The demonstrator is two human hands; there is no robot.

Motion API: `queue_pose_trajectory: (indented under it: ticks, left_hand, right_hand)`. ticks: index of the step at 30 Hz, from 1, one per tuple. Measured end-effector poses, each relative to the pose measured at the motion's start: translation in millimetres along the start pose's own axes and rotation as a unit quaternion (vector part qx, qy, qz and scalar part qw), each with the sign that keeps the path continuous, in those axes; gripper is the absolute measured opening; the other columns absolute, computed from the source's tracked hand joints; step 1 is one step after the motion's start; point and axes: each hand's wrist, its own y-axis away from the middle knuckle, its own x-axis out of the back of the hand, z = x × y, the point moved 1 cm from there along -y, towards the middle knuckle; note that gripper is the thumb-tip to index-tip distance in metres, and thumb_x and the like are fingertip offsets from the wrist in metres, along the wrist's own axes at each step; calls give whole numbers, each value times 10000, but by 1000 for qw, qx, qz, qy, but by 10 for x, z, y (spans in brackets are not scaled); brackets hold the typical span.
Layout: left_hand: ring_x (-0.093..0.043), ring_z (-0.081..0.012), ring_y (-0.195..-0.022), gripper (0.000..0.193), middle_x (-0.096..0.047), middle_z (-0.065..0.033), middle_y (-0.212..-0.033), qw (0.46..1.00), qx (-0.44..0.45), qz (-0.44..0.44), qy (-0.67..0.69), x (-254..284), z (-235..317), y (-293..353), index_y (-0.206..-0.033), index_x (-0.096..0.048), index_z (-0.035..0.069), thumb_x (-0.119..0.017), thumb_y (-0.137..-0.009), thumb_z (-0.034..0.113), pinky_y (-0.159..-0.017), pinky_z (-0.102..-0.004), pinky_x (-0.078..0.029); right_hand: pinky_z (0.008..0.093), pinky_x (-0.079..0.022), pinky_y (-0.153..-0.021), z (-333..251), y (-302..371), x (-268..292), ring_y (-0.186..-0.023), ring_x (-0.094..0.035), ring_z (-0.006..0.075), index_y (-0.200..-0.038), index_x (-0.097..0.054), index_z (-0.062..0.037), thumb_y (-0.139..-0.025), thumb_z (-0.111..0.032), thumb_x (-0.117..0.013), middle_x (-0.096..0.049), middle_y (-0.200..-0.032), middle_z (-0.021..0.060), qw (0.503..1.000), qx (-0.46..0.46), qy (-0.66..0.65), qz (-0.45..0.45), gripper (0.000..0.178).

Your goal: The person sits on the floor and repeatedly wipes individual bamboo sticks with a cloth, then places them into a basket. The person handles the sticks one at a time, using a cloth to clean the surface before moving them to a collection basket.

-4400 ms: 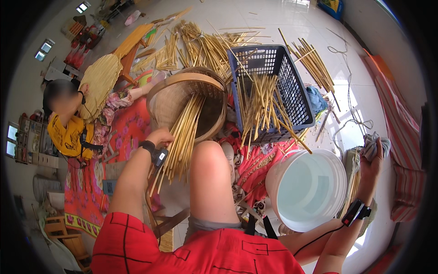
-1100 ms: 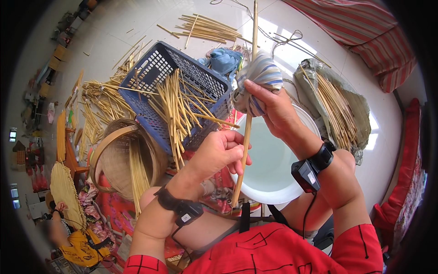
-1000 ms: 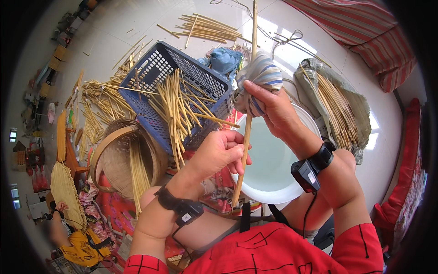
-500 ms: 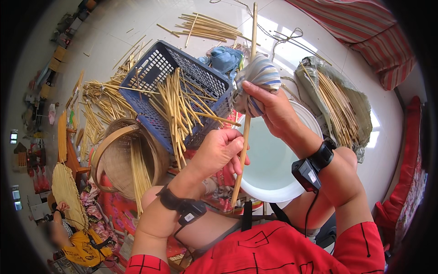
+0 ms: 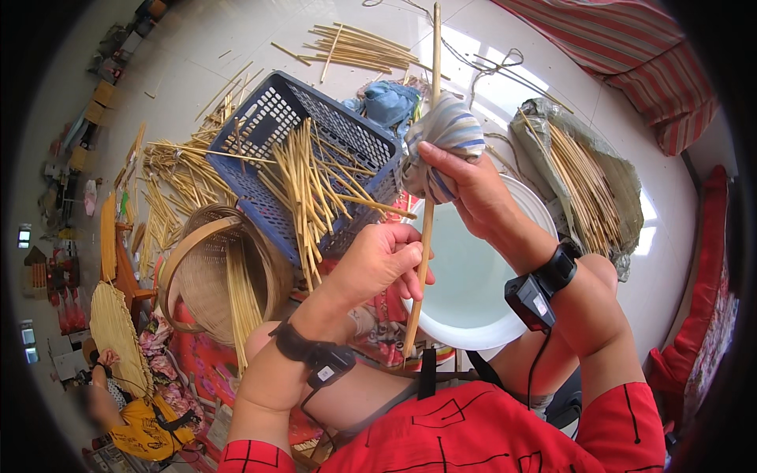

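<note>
My right hand (image 5: 465, 177) is closed on a striped cloth (image 5: 448, 134), which is wrapped around a long straw-coloured stalk (image 5: 426, 244). The stalk stands nearly upright in view, its top reaching past the cloth and its lower end near my lap. Lower down, my left hand (image 5: 386, 256) has its fingers curled round the same stalk. A white basin of water (image 5: 520, 319) lies beneath and to the right of the stalk. To the left, a blue plastic crate (image 5: 256, 118) holds several cut stalks (image 5: 303, 181).
A round woven basket (image 5: 185, 260) with pale strips (image 5: 240, 292) stands left of my knee. Stalks lie loose on the floor beyond the crate. At right is a sack of stalks (image 5: 583, 181); blue cloth (image 5: 390, 102) lies behind the crate. Another person (image 5: 102, 394) sits far left.
The stalk has slid slightly up and its lower end has shifted a little to the right. Both hands keep nearly the same place and hold.
</note>
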Motion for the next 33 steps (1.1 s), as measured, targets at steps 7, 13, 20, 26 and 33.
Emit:
queue_pose_trajectory:
  ticks: [7, 13, 20, 26, 33]
  left_hand:
    - [-621, -134, -481, 354, -653, -162, -738, 1000, -16, -11, 4, 19, -49, -11, -900, -539, -36, -429, -988, 289, -388, -193, -463]
    - [-616, -141, -468, 466, -652, -159, -719, 1000, 1, -19, -1, 35, -75, -3, -873, -542, -27, -386, -992, 397, -364, -192, -445]
    - [-616, -145, -470, 498, -653, -155, -720, 999, 19, -31, 8, 69, -99, -5, -893, -555, -40, -376, -990, 414, -377, -195, -455]
    - [-600, -123, -484, 348, -657, -146, -762, 1000, 12, -28, 3, 69, -77, -11, -941, -551, -14, -396, -985, 294, -402, -189, -457]
    - [-545, -88, -504, 238, -639, -97, -790, 998, -37, -27, -41, 30, 12, -34, -1043, -538, -9, -400, -977, 173, -468, -192, -467]
  right_hand:
    - [269, -471, -759, 36, 37, -19, -856, -579, 114, -1067, -584, -33, -816, -208, -727, -612, -959, 29, 1000, -13, 4, -4, 338]
    - [271, -484, -760, 65, 85, -76, -857, -593, 120, -1072, -602, -28, -821, -196, -719, -625, -968, 38, 1000, -23, 13, -5, 324]
    - [275, -492, -752, 68, 118, -116, -855, -599, 124, -1082, -602, -24, -815, -194, -721, -630, -968, 44, 1000, -11, 25, -10, 338]
    - [288, -472, -785, 107, 50, -33, -881, -589, 130, -1076, -597, -34, -803, -214, -732, -623, -976, 45, 999, -25, 21, 5, 353]
    - [294, -454, -747, -52, -66, 68, -850, -570, 126, -1050, -594, -42, -805, -242, -740, -611, -934, 28, 998, -3, -32, 48, 348]
